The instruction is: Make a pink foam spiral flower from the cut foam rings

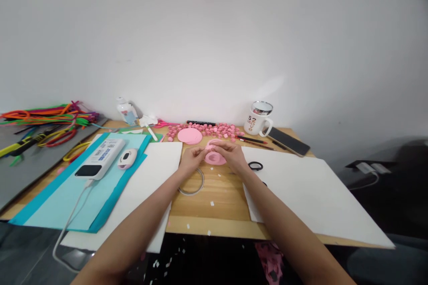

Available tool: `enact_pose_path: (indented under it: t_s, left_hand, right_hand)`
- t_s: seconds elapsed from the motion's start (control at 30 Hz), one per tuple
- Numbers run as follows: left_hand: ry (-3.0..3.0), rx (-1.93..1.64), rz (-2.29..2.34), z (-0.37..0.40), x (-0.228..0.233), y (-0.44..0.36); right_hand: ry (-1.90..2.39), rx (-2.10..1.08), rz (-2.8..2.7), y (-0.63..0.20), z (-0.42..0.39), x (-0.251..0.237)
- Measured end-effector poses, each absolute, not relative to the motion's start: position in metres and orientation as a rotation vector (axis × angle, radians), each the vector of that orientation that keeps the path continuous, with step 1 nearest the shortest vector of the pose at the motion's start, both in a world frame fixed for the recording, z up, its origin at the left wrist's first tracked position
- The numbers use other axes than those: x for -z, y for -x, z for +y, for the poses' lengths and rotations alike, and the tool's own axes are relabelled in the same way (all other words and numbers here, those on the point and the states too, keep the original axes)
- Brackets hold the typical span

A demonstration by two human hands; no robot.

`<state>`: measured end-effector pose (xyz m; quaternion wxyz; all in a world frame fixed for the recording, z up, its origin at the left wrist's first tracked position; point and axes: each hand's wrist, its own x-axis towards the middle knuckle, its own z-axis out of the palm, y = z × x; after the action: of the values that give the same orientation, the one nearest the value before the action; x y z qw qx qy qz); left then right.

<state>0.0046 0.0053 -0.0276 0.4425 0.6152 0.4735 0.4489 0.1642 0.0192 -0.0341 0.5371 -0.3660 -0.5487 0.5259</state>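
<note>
At the middle of the table, my left hand (191, 161) and my right hand (233, 156) meet over pink paper pieces (216, 159). Both hands are closed, thumbs and fingers pinching at the pink paper; the exact edges they grip are partly hidden. A ring-shaped roll of tape (201, 183) lies below my left hand and wrist. Beside my right wrist are the black handles of scissors (255, 166), partly covered by my forearm. Just behind my hands lie pink paper circles (189, 135) and many small pink rolled pieces (224, 130).
White sheets (310, 187) flank the work spot. Left are blue sheets (60, 205) under a white power bank (104, 156) with a cable, a small white device (127, 158), a bottle (127, 111) and pipe cleaners (43, 116). Right stand a mug (256, 124) and phone (289, 141).
</note>
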Motion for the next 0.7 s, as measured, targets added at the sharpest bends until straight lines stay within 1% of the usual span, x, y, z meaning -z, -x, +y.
enact_pose_path:
  t_s: [0.2, 0.4, 0.57, 0.7]
  left_hand:
    - [-1.514, -1.106, 1.180, 0.0033, 0.0257, -0.0056]
    - [-1.513, -1.044, 1.158, 0.0004, 0.0243, -0.0067]
    - [-1.521, -1.100, 1.186, 0.0032, 0.0247, -0.0051]
    - [-1.546, -1.107, 1.192, 0.0040, 0.0254, -0.0044]
  right_hand:
    - [0.837, -1.318, -1.221, -0.1642, 0.0193, 0.0362]
    - [0.896, -1.266, -1.191, -0.1632, 0.0194, 0.0367]
    - [0.833, -1.218, -1.322, -0.1631, 0.0189, 0.0341]
    - [0.768, -1.250, -1.343, -0.1638, 0.0190, 0.0335]
